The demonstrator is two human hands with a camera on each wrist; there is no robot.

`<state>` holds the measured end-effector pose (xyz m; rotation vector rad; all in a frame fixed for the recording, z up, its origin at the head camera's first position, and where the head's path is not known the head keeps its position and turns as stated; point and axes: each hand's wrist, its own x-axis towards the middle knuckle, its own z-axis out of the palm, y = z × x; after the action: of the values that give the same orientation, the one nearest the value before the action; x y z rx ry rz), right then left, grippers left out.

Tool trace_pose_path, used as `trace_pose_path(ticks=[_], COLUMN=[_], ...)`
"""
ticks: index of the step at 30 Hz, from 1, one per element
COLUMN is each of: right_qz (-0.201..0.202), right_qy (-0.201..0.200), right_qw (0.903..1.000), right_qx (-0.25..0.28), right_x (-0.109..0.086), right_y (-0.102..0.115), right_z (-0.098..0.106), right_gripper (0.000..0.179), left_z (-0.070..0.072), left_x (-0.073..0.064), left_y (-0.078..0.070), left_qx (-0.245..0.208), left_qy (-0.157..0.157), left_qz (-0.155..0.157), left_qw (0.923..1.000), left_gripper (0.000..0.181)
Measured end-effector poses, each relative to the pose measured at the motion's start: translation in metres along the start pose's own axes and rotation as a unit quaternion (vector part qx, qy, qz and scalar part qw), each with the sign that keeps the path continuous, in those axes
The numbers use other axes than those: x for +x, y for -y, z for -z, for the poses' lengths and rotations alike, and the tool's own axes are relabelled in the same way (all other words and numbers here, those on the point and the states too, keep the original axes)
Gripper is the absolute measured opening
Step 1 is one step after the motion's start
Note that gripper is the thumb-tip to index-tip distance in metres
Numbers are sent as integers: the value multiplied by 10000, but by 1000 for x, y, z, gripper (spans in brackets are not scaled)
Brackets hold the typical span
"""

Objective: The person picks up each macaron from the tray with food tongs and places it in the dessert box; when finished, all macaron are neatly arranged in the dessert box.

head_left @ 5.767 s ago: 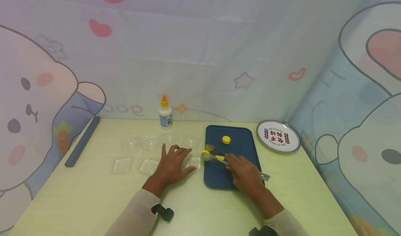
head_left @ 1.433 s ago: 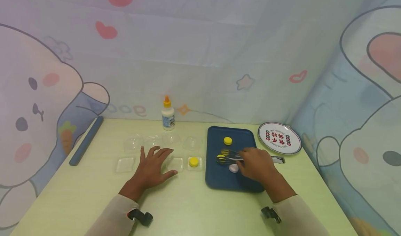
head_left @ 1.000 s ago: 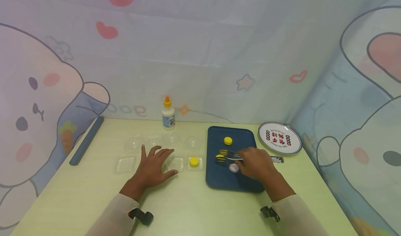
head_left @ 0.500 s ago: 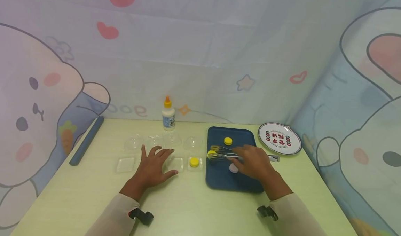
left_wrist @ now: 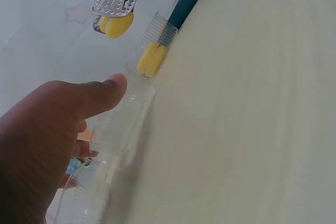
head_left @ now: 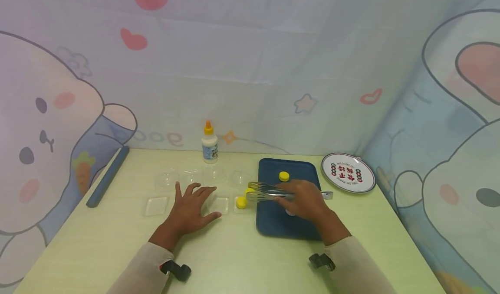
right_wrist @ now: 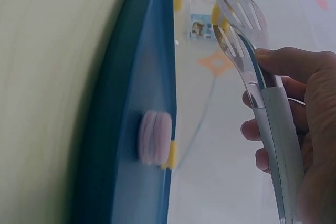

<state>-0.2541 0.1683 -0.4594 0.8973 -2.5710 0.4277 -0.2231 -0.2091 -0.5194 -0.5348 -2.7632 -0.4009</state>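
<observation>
My right hand (head_left: 306,200) grips metal tongs (right_wrist: 273,129), whose slotted ends pinch a yellow macaron (left_wrist: 118,24). The tongs' ends reach past the left edge of the blue tray (head_left: 273,227), beside a small clear plastic base (left_wrist: 160,27) that has another yellow macaron (head_left: 241,203) in it. On the tray are a further yellow macaron (head_left: 284,176) and a pale pink macaron (right_wrist: 155,137). My left hand (head_left: 189,211) is spread with loosely bent fingers around a clear base (head_left: 220,204); whether it touches it is hard to tell.
Several clear domed lids (head_left: 168,179) stand in a row behind the bases. Another clear base (head_left: 155,206) lies at the left. A glue-type bottle (head_left: 209,144) stands at the back, a printed plate (head_left: 348,173) at the right, a blue-grey bar (head_left: 107,177) at the far left.
The tongs lifted a yellow macaron from the tray and moved left toward the bases. Earlier, one yellow macaron came to rest in the right-hand base, and my left hand shifted left.
</observation>
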Motion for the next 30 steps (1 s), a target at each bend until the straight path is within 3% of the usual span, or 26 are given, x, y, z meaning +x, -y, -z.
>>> trace_pose_path(ticks=[10,24,30], right_qz=[485,768,713], right_qy=[41,450,917], right_qw=[9988,9938,9888], right_qx=[-28,-666,-940], right_x=[22,47,55], right_y=[22,54,68], right_z=[-5,-13,-17], right_gripper=[32,34,32], left_z=[-1,-1,-1], left_x=[0,1,2], left_y=[1,0,0], left_qx=[-30,18,20], left_qy=[-26,-58,-80], left_qz=[-2,-69,-38], left_qw=[10000,10000,10000], left_gripper=[78,74,76])
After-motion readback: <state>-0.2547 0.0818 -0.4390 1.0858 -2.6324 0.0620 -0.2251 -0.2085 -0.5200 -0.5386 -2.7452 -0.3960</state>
